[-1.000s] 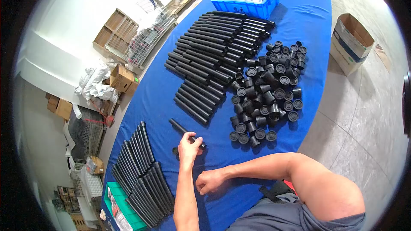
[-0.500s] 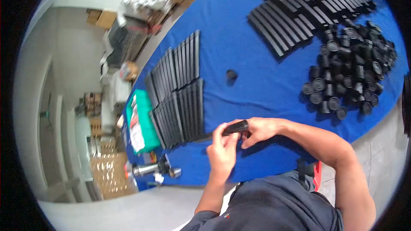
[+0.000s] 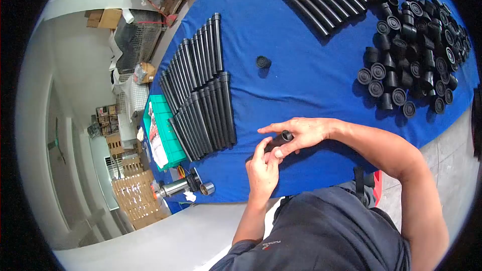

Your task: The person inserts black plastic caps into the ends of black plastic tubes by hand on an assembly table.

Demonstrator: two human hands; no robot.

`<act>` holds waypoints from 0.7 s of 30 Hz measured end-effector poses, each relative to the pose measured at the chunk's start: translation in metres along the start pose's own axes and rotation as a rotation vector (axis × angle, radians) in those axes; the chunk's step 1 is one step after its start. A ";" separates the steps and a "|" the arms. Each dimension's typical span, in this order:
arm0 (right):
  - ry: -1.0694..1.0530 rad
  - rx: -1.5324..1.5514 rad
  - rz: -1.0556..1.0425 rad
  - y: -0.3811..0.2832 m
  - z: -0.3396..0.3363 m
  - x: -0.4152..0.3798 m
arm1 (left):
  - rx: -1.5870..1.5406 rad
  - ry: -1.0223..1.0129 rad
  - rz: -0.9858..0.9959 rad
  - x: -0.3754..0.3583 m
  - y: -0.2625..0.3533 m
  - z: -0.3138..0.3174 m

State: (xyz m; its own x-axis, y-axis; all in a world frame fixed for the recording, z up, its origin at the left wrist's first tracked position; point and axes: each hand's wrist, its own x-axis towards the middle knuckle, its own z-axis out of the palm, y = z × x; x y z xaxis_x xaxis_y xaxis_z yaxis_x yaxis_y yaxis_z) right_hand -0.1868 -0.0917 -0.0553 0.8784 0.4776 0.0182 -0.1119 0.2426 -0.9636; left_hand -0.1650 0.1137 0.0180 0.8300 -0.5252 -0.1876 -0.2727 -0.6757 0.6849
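Observation:
Near the table's front edge, my left hand (image 3: pixel 263 169) is wrapped round a short black tube (image 3: pixel 279 141), its open end facing up and right. My right hand (image 3: pixel 307 133) touches the same tube with its thumb, with the index finger stretched out above it. Beyond my hands a single black cap (image 3: pixel 262 62) lies alone on the blue cloth. To the left lie two rows of black tubes with capped ends (image 3: pixel 204 115). A heap of black caps (image 3: pixel 409 57) sits at the right.
Many plain black tubes (image 3: pixel 321 2) lie at the far right on the blue table (image 3: pixel 301 80). A green bin (image 3: pixel 173 143) stands at the left edge, with a metal cylinder (image 3: pixel 175 186) below it. Cartons (image 3: pixel 138 195) stand beyond the table.
The view has shifted, so the table items sit higher in the frame. My right hand has opened out, its index finger now extended over the tube.

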 end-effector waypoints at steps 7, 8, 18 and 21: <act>0.032 -0.118 -0.135 0.016 0.003 0.008 | 0.020 -0.034 0.010 -0.002 -0.002 -0.002; 0.031 -0.129 -0.137 0.020 0.003 0.008 | 0.048 -0.042 0.023 -0.002 -0.002 -0.003; 0.070 -0.021 0.004 0.011 0.001 0.006 | 0.518 0.195 0.367 0.009 -0.033 -0.023; 0.074 0.004 -0.007 0.007 0.003 0.005 | 0.453 0.102 0.146 0.008 -0.051 -0.016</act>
State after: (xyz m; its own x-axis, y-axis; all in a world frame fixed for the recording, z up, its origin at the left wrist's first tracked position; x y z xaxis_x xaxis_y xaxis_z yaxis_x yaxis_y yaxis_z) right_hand -0.1845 -0.0852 -0.0615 0.9110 0.4123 0.0053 -0.1073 0.2495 -0.9624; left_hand -0.1369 0.1522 -0.0071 0.8047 -0.5930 -0.0271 -0.5551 -0.7679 0.3196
